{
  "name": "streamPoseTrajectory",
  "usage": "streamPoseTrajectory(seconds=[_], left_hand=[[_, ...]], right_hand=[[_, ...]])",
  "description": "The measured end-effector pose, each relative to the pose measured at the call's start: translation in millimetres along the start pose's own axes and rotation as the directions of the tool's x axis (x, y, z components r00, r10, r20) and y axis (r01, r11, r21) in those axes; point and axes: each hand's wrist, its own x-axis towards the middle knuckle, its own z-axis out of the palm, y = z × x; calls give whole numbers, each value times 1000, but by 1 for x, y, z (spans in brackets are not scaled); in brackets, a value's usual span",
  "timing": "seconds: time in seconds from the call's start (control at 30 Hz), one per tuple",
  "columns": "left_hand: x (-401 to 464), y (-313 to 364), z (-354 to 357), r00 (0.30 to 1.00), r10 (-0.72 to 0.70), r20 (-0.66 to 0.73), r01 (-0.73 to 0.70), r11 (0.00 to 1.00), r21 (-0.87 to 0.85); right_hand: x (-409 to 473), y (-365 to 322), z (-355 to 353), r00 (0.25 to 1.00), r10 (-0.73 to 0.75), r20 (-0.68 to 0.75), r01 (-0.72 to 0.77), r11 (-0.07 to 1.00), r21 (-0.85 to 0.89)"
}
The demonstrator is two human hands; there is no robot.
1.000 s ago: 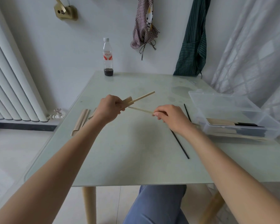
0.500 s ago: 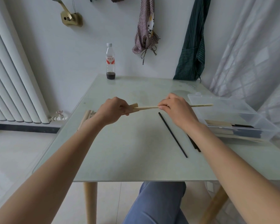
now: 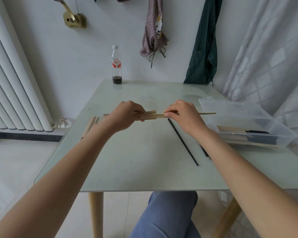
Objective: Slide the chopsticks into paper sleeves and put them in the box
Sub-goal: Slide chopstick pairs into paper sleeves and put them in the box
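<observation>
- A person sits at a pale green table [image 3: 144, 160], seen from a camera worn on the head; both bare forearms reach forward.
- The left hand [image 3: 126, 114] grips a tan paper sleeve [image 3: 151, 115] with curled fingers, its open end facing right, just above the table.
- The right hand [image 3: 182, 115] pinches a pair of light wooden chopsticks [image 3: 207, 113] between thumb and fingers. The tips sit at the sleeve mouth, and the far ends stick out to the right, over the near corner of the box.
- Risks, as a judgement: the two sticks could splay so only one enters, or a tip could catch and tear or crumple the paper mouth. A loose pinch could drop a stick.
- Counts: one sleeve in hand, and a small stack of spare sleeves [image 3: 91, 126] at the left table edge, too overlapped to count.
- Two black chopsticks [image 3: 182, 141] lie on the table by the right forearm, one partly hidden.
- One clear plastic box [image 3: 244, 121] stands on the right, holding sleeved chopsticks; their number is unclear.
- One bottle [image 3: 117, 66] stands at the far edge.
</observation>
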Motion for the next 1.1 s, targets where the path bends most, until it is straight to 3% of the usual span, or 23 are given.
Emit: streamPoseTrajectory(seconds=[0.23,0.67,1.1], left_hand=[[3,16,1,1000,21,-6,-21,998,57],[12,27,7,999,34,3,-34,997,64],[28,52,17,1000,25,2,-25,999,25]], right_hand=[[-2,-3,-1,999,5,-33,-3,997,74],[-7,18,-11,998,35,-59,-31,997,66],[-27,59,-36,981,75,-181,-69,997,41]])
